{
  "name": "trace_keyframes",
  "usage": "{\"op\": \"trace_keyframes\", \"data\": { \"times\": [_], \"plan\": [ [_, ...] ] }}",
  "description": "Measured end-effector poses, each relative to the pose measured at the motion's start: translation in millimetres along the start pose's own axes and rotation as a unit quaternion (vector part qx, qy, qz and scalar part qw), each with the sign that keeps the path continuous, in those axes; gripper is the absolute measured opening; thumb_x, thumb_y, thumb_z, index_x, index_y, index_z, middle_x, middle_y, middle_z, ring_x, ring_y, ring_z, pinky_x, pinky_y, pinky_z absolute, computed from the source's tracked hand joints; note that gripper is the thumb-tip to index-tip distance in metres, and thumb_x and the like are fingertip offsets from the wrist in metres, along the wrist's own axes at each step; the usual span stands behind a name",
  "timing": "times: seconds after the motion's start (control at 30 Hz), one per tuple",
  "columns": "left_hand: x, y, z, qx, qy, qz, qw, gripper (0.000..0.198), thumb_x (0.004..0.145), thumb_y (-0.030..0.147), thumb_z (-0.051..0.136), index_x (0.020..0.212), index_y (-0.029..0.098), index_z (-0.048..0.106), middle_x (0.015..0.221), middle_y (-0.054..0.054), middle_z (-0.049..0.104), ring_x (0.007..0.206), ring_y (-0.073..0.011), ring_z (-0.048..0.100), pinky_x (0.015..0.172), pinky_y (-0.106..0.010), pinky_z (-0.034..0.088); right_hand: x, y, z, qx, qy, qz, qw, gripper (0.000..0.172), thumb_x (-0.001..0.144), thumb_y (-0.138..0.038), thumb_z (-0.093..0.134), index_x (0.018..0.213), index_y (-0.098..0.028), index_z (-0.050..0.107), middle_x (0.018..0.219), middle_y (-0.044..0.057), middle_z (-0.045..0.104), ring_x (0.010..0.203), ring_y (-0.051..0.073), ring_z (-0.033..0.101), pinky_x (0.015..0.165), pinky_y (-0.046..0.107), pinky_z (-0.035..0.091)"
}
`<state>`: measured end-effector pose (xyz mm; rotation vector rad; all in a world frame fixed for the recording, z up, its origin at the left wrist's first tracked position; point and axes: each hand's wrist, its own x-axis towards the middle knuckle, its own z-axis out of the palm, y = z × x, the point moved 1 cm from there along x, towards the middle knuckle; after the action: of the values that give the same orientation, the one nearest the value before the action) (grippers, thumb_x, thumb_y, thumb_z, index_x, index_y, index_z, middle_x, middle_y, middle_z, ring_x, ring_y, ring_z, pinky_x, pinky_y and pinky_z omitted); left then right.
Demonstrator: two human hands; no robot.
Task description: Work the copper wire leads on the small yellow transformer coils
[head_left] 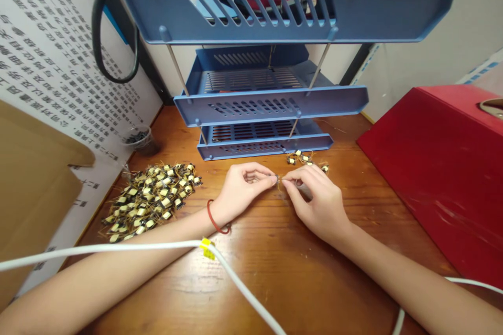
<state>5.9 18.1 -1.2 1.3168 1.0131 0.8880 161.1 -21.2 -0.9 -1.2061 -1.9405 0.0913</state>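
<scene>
My left hand [251, 183], a red band round its wrist, pinches a small dark component [277, 180] between thumb and forefinger. It looks like one of the small wire-leaded coils, though most of it is hidden by the fingertips. Just to its right, my right hand [314, 193] has thumb and forefinger closed at a fine copper-coloured wire [281, 184] coming from the component. A large pile of coils [149, 199], yellow-taped with black bases and thin leads, lies left of my left hand. Beyond my right hand is a smaller group of coils [304, 158].
A blue tiered tray rack [271, 107] stands behind the hands, its top tier overhanging. At back left is a clear cup [139, 138] of small dark parts. A red box [428, 167] stands right. A white cable [243, 288] crosses the foreground above the wooden table [275, 256].
</scene>
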Motion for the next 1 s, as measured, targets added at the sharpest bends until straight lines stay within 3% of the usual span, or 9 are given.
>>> {"op": "trace_keyframes", "data": {
  "times": [0.57,1.0],
  "plan": [
    [0.3,0.2,-1.0,-0.03,-0.011,0.006,0.999,0.016,0.063,0.024,0.071,0.072,0.011,0.067,0.07,-0.005,0.07,0.064,-0.0126,0.063,0.066,-0.023,0.05,0.3,0.7,1.9,0.016,-0.036,-0.017,0.999,0.01,0.082,-0.012,0.052,0.077,-0.019,0.057,0.069,0.004,0.061,0.066,0.016,0.052,0.064,0.03,0.042],
    [0.0,1.4,0.0,0.008,0.058,0.005,0.998,0.016,0.062,0.024,0.072,0.07,0.012,0.068,0.066,-0.005,0.069,0.061,-0.0131,0.062,0.064,-0.024,0.05,0.6,0.7,1.9,0.019,-0.049,0.012,0.999,0.012,0.084,-0.012,0.048,0.074,-0.02,0.051,0.066,0.003,0.055,0.065,0.016,0.048,0.062,0.029,0.04]
  ]
}}
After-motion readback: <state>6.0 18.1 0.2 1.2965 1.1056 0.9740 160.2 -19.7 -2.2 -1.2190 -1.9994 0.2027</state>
